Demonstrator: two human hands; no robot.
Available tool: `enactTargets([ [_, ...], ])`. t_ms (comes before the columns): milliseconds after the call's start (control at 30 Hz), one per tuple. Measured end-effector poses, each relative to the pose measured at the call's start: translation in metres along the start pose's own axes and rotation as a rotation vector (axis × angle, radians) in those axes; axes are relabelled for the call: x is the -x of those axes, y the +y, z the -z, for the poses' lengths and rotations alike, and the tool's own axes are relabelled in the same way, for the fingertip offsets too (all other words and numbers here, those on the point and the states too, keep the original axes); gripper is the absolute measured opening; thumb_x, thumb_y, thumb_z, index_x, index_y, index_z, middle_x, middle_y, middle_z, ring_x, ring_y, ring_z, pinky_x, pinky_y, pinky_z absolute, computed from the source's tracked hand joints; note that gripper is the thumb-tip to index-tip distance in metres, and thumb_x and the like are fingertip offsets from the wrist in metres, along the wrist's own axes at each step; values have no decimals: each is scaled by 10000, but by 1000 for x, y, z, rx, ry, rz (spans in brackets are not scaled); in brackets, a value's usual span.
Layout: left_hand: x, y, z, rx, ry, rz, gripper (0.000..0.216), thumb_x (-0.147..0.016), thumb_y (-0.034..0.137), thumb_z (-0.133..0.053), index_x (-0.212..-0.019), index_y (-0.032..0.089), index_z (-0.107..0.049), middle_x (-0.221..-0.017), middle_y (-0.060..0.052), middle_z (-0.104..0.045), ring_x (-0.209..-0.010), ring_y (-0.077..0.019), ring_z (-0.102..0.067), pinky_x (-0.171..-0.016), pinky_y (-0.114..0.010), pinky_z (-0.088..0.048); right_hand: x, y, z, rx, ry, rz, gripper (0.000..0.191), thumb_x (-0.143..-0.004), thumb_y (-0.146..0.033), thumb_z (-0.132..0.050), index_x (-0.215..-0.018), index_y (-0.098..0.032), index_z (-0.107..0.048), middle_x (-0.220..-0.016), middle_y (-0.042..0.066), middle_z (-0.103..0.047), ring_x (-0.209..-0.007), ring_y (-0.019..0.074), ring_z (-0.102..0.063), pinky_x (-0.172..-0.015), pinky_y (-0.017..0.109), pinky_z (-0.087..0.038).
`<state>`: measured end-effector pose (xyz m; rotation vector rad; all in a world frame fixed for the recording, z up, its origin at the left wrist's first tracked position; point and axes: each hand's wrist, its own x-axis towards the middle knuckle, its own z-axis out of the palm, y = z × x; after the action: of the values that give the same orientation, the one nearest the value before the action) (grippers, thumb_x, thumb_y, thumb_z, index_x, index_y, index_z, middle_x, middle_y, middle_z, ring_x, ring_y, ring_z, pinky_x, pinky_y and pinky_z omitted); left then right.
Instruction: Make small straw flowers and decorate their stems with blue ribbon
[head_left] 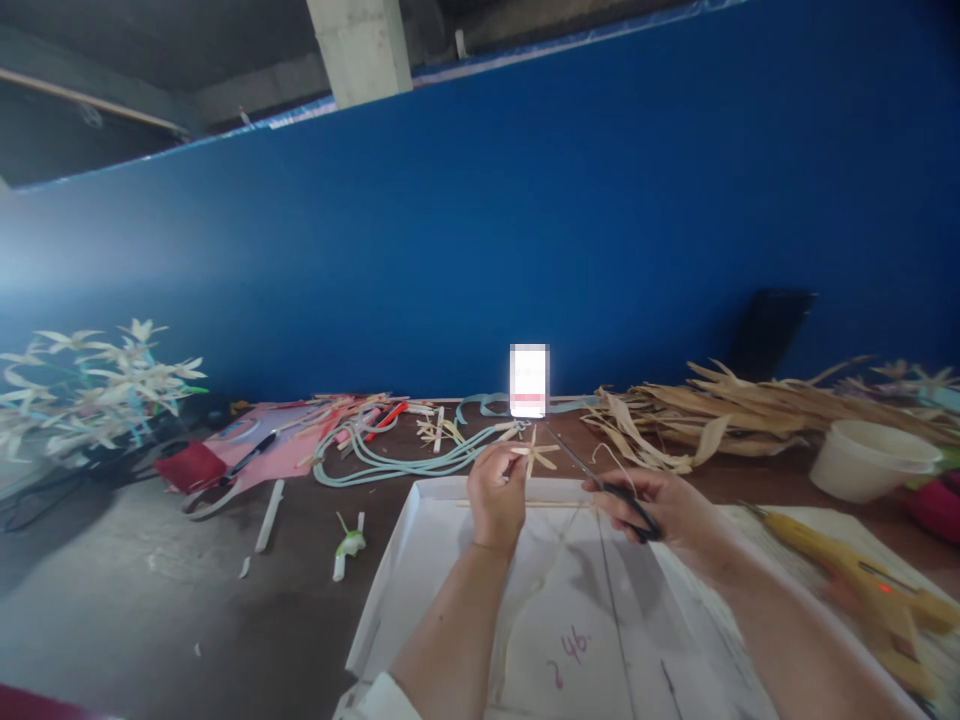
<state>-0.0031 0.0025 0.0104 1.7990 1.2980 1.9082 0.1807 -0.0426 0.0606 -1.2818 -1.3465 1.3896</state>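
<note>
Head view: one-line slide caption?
Left hand holding a pale star-shaped flower, right hand holding black-handled scissors, before a blue partition.

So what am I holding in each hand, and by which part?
Your right hand holds scissors by their black handles. Your left hand holds a pale star-shaped flower from its left side; the exact part pinched is unclear.
</note>
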Motion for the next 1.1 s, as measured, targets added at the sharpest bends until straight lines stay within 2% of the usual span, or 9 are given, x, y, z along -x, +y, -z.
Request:
enactTargets([
  [200, 1, -4, 2, -41, -14, 5, 145, -734, 88, -559, -775, 178, -664, -834, -39, -662, -851, -156, -586, -780, -293, -464, -2, 5, -1, -24, -41, 25, 385, -647, -426, -696, -899, -141, -645, -635, 17, -566, -531, 99, -482, -516, 254, -392],
  [367, 1, -3, 2, -83, -35, 31, 177, -711, 70, -573, -806, 181, -673, -817, -35, -650, -827, -158, -575, -771, -296, -459, -4, 9, -3, -13, -71, 66, 404, -697, -440, -659, -972, -148, -607, -681, 19, -577, -590, 118, -505, -590, 280, -399],
  [567, 4, 5, -2, 0, -95, 59, 80, -743, 156, -587, -765, 178, -661, -785, -28, -637, -769, -139, -573, -673, -243, -460, -6, 14, -10, 78, -31, 87, 437, -702, -459, -655, -1010, -154, -594, -650, 1, -544, -617, 135, -501, -601, 290, -373],
  [833, 8, 10, -5, 28, -105, 104, 67, -746, 202, -598, -744, 162, -652, -752, -26, -610, -707, -123, -552, -632, -228, -444, -12, 26, -13, -21, -5, 162, 397, -705, -385, -670, -1017, -154, -590, -622, -16, -517, -598, 116, -462, -571, 276, -342],
  [1100, 12, 13, -7, 38, -126, 169, 66, -749, 181, -587, -752, 159, -649, -746, -22, -595, -701, -119, -546, -640, -229, -433, -10, 19, -19, -34, 37, 158, 392, -693, -395, -676, -986, -148, -591, -633, -8, -544, -577, 109, -471, -578, 275, -375],
])
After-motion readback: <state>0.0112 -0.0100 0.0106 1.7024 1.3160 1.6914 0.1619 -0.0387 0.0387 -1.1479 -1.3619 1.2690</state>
